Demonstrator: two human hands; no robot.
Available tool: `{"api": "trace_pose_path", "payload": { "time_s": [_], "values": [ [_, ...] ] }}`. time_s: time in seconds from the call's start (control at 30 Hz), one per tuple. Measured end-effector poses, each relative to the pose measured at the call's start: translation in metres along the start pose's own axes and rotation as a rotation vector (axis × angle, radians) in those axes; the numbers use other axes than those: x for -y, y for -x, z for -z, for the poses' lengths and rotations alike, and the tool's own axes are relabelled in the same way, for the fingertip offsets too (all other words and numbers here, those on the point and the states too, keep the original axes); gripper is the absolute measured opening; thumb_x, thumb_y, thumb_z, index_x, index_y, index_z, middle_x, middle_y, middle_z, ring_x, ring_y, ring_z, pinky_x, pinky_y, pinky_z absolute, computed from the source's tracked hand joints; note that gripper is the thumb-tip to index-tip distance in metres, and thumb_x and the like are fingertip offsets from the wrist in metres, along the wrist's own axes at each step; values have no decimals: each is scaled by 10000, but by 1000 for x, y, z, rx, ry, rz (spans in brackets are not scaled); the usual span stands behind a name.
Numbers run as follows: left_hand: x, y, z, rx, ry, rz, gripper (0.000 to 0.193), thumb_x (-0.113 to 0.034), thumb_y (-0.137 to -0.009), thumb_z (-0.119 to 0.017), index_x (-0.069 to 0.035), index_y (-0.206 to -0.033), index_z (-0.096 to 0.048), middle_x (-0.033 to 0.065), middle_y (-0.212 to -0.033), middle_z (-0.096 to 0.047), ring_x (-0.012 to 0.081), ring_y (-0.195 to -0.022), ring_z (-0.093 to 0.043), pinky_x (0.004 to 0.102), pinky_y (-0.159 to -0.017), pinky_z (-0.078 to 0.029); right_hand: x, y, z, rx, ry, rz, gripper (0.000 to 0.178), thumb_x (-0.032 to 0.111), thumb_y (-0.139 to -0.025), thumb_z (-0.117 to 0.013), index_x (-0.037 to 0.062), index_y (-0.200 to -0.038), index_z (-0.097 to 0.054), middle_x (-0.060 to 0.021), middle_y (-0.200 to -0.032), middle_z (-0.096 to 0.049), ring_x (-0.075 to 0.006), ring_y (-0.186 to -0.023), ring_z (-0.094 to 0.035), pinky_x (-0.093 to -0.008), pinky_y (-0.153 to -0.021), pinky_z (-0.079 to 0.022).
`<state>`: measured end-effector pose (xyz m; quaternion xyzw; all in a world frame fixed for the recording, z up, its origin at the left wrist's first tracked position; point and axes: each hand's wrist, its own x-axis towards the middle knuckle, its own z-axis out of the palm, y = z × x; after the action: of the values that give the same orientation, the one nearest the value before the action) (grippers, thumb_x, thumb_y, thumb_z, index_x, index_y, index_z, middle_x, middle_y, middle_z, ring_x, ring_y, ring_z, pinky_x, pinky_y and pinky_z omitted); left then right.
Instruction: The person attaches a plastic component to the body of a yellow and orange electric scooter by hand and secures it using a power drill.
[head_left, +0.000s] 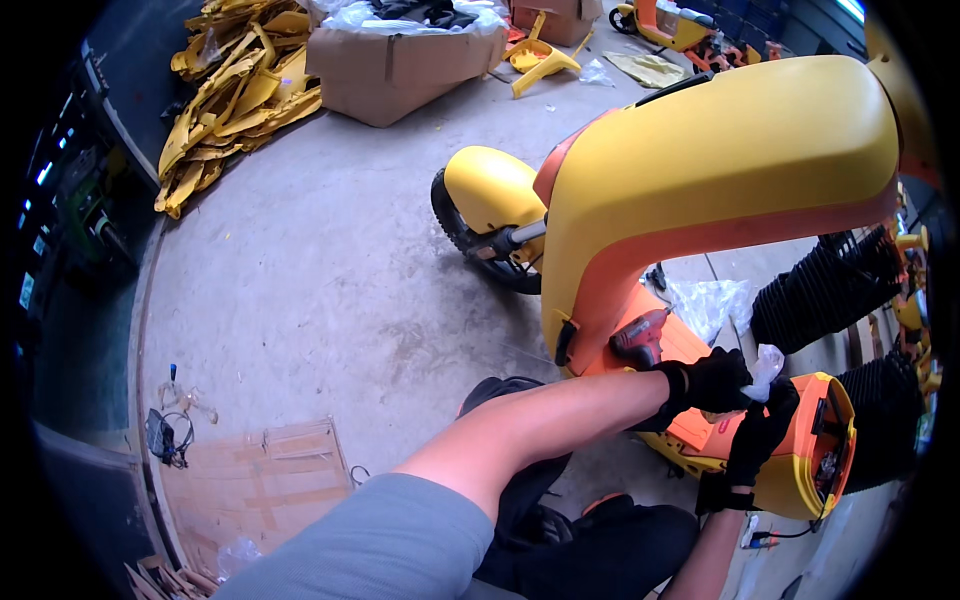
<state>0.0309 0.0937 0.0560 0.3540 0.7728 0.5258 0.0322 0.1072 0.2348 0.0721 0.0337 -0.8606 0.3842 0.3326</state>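
Both of my hands wear black gloves and meet over the rear part of a yellow and orange scooter (720, 160). My left hand (718, 382) is closed on the near side of a small clear plastic bag (765, 372). Just below it, my right hand (762, 435) pinches the lower end of the same bag. What the bag contains is too small to make out. A red cordless drill (640, 338) lies on the scooter's orange footboard, beyond my left wrist. The yellow-rimmed rear body (835, 440) has an open end beside my right hand.
Black ribbed stacks (825, 290) stand right of the scooter. Flattened cardboard (265, 485) lies at lower left, near a coiled black cable (172, 440). Farther off are piled yellow panels (245, 95) and a large cardboard box (400, 70). A thin black cable (800, 532) hangs from the rear body.
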Motion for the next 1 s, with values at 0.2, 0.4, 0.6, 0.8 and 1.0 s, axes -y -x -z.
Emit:
{"api": "trace_pose_path", "payload": {
  "time_s": [0.2,0.4,0.6,0.8,1.0],
  "values": [
    [-29,7,-12,-122,72,-111,286,-252,-710,-709,0,-818,-628,203,-826,-577,358,-787,-591,397,-672,-462,-4,-1,28,116,-71,-125,174,-22,-848,-570,-5,-1021,-571,-43,-934,-595,-141,-879,-566,-281,-814,-451],
    [11,23,30,-195,518,102,470,-169,-759,-706,34,-1150,-543,137,-1011,-623,194,-931,-605,303,-811,-480,10,2,-21,132,-167,-213,202,-4,-809,-617,-18,-1007,-585,-90,-886,-637,-170,-821,-610,-290,-765,-477],
    [-2,9,30,286,758,259,332,-139,-856,-631,43,-1132,-599,10,-949,-635,69,-864,-529,242,-810,-423,22,1,1,-20,-178,-120,124,13,-815,-647,8,-935,-616,-47,-812,-638,-102,-735,-582,-251,-688,-468],
    [-24,18,41,451,623,342,305,-209,-961,-536,3,-1178,-571,9,-1005,-612,65,-882,-518,228,-785,-428,11,1,-8,-93,-16,-85,123,16,-751,-625,59,-829,-540,-131,-793,-598,-309,-765,-602,-358,-665,-465],
    [-20,18,49,222,437,212,314,-188,-969,-502,14,-1206,-548,42,-1071,-615,109,-987,-548,249,-878,-429,17,-4,-14,159,-334,-358,291,241,-807,-664,-3,-953,-604,-199,-810,-653,-346,-807,-640,-381,-714,-502]
  ]
}}
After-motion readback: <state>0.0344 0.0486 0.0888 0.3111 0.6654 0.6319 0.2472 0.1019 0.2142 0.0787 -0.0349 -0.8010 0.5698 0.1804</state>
